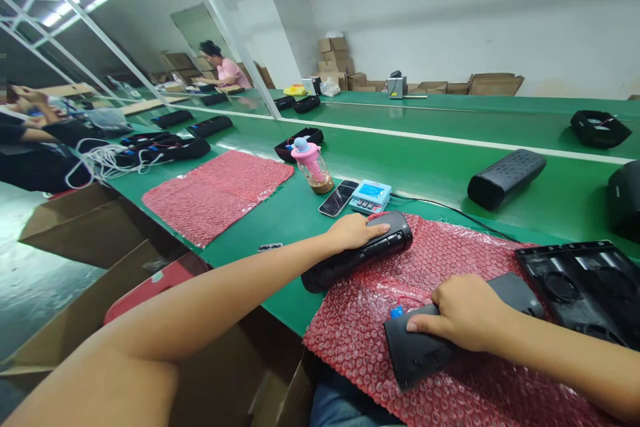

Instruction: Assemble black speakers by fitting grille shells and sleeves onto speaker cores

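My left hand (351, 233) is closed over a black speaker housing (397, 240), which lies aslant across the rear left edge of the red bubble wrap (350, 323). Closer to me, my right hand (467, 313) grips a dark grey speaker shell (415, 350) from above, thumb along its top. Beside that shell, a blue connector (397, 311) with a thin red wire sticks out. To the right of my right hand lie black plastic speaker shells (575, 283) with round openings. My palms hide the middle of both held parts.
Behind my left hand are a blue-and-white meter (371, 197), a phone (339, 198) and a pink-lidded bottle (313, 167). A finished-looking speaker (506, 180) rests on the green conveyor. Another bubble-wrap sheet (220, 193) and white cables (107, 160) lie left. Two people sit farther along.
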A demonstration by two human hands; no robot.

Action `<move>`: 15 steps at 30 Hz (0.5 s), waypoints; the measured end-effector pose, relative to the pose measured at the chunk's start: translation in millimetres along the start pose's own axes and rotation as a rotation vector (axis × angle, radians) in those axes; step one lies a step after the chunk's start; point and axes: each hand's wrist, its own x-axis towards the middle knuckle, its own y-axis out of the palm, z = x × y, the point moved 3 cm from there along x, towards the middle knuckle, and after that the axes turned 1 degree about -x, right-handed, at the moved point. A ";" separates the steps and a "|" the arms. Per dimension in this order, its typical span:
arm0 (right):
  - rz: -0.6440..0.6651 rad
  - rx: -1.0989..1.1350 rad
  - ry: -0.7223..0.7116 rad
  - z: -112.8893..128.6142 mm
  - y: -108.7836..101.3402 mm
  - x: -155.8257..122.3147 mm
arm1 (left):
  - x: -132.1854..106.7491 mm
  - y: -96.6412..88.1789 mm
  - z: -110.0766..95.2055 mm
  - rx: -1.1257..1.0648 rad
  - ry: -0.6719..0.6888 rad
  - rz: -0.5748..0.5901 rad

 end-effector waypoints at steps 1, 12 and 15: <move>-0.007 -0.002 -0.002 0.3 -0.2 0.0 | 0.1 0.0 -0.6 -0.015 0.000 0.005; 0.425 0.554 -0.185 -39.7 -20.9 3.8 | -41.0 -20.5 39.7 -0.484 0.185 0.310; 0.470 0.604 -0.145 -40.2 -17.4 4.5 | -49.0 -14.4 53.0 -0.551 0.149 0.266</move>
